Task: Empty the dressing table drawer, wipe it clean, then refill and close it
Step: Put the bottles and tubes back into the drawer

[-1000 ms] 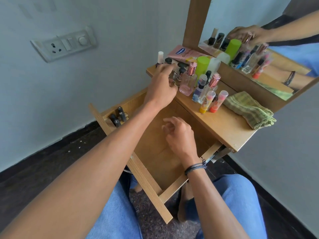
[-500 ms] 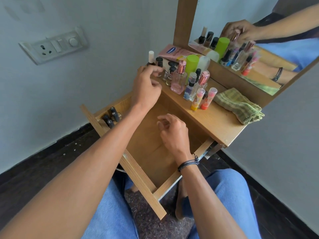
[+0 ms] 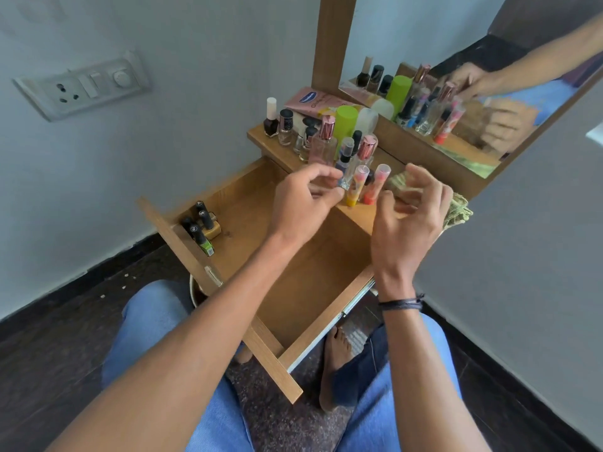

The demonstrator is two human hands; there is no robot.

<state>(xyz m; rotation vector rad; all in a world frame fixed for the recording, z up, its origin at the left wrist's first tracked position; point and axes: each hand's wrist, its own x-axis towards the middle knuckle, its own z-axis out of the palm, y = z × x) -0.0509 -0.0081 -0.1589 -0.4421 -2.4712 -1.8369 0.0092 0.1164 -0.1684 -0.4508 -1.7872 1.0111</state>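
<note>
Drawer (image 3: 313,282): pulled out below the table (image 3: 359,214), a few nail polish bottles (image 3: 201,227) in the corner by its front panel. Left hand (image 3: 300,203): above the drawer, grip curled beside the perfume bottles (image 3: 324,145); whether it pinches one cannot be told. Right hand (image 3: 408,223): grip loose, holding nothing, beside the green cloth (image 3: 459,211).

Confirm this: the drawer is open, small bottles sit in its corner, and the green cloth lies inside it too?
One slip: the head view shows the green cloth on the tabletop, not in the drawer. The small bottles are in its corner.
</note>
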